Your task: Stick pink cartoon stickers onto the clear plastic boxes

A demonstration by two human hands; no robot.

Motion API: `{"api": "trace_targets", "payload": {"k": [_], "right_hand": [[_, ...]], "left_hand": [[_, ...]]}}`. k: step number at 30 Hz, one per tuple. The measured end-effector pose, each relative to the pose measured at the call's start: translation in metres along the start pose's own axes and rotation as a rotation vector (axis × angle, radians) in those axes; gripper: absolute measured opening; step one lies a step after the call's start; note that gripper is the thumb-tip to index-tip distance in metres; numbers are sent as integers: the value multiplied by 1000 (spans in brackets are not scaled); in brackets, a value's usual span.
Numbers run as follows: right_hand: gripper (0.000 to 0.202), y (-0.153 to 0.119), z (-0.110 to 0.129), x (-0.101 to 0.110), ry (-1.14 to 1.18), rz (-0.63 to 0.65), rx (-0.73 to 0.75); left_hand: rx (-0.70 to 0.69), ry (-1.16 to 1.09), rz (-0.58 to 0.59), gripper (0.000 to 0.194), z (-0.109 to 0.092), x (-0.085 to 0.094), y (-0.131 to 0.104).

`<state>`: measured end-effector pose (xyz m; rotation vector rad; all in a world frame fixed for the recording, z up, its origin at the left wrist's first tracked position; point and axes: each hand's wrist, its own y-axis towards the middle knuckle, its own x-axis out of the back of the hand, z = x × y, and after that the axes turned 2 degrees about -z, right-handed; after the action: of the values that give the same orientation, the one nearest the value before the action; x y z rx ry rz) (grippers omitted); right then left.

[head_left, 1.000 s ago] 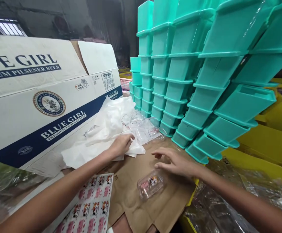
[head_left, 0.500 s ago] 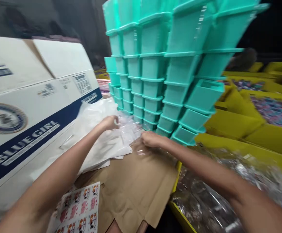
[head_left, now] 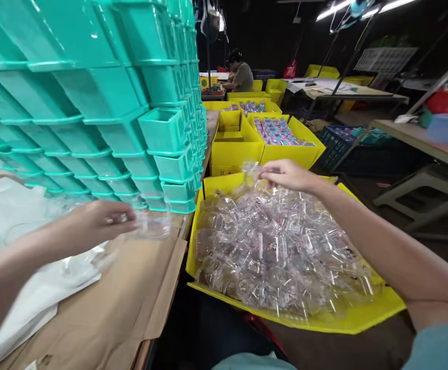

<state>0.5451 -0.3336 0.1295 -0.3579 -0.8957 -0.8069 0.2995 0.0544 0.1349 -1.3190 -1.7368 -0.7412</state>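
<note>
My left hand point(head_left: 108, 218), slightly blurred, is closed on a clear plastic case point(head_left: 155, 225) above the brown cardboard sheet point(head_left: 119, 288). My right hand point(head_left: 285, 174) pinches another clear plastic piece point(head_left: 250, 167) over the far side of a yellow box point(head_left: 362, 321). A heap of clear plastic cases point(head_left: 278, 241) fills that box. White plastic bags point(head_left: 27, 288) lie under and beside my left forearm.
Nested turquoise bins point(head_left: 108, 97) form a tall wall behind my left hand. Further yellow boxes point(head_left: 239, 151) hold small colourful packets. A co-worker point(head_left: 243, 74) sits at the back. On the right stand a stool point(head_left: 424, 198) and a table point(head_left: 412, 136).
The view has swung right, bringing the whole yellow box into sight. My right hand has moved from the cardboard to over the box with a clear piece. My left hand now holds a clear case.
</note>
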Motion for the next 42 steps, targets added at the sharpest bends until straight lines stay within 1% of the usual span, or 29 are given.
{"api": "trace_targets", "payload": {"k": [1,2,4,6,8,10,11,13,14,15,17,19,20,22,23,24,27,29,31,32,34,35,36,37,39,40,42], "right_hand": [[26,-3,-24,18,-27,-28,-79],[27,-7,-47,32,-41,-40,-116],[27,-21,-82,49,-59,-32,-130],[28,-41,-106,56,-59,17,-98],[33,-65,-120,56,-100,85,-39],[47,-87,-126,52,-183,117,13],[55,-97,-128,49,-227,102,29],[70,-112,-131,42,-276,21,32],[74,-117,-132,39,-278,-25,29],[74,-119,-134,36,-267,-62,24],[66,-117,-138,31,-242,-116,7],[54,-108,-138,28,-237,-213,13],[50,-102,-134,27,-240,-280,33],[43,-91,-117,24,-244,-387,116],[41,-87,-104,21,-251,-392,179],[39,-85,-88,16,-266,-359,257],[32,-91,-34,-5,-289,-158,560],[27,-99,-2,-23,-207,19,739],[21,-100,25,-43,-115,231,847],[18,-94,38,-54,-90,336,876],[17,-69,68,-79,-60,482,915],[17,-51,86,-94,-48,518,927],[16,-30,105,-109,-39,527,935],[14,-7,126,-126,-41,511,941],[14,41,167,-165,-98,400,934],[16,64,186,-185,-145,327,934],[26,105,222,-228,-181,227,935]], "left_hand": [[-70,49,92,33,-33,-12,15],[-127,58,122,36,-63,-25,30],[-265,5,108,35,-114,-54,59],[-377,-51,108,29,-151,-87,80],[-466,-82,150,24,-176,-123,89],[-538,-94,175,27,-190,-158,83],[-572,-92,161,33,-192,-174,76],[-656,-41,100,48,-190,-204,54],[-712,9,70,54,-186,-216,41],[-777,72,52,57,-182,-227,29],[-936,194,45,63,-173,-245,9],[-1082,273,43,68,-168,-255,-4],[-1124,290,26,70,-165,-257,-8],[-1131,288,-37,73,-159,-254,-15],[-1108,281,-61,73,-154,-250,-18],[-1079,272,-82,73,-147,-244,-22],[-950,249,-133,66,-113,-219,-41],[-829,214,-218,65,-83,-198,-55],[-717,188,-329,66,-51,-174,-65],[-669,185,-393,64,-33,-159,-67],[-542,197,-527,57,4,-127,-66],[-432,206,-586,53,24,-109,-63],[-292,215,-631,48,45,-90,-59],[-146,220,-663,44,66,-71,-55],[98,235,-668,38,109,-36,-44],[174,247,-650,36,129,-20,-40],[242,279,-598,37,166,6,-32]]}}
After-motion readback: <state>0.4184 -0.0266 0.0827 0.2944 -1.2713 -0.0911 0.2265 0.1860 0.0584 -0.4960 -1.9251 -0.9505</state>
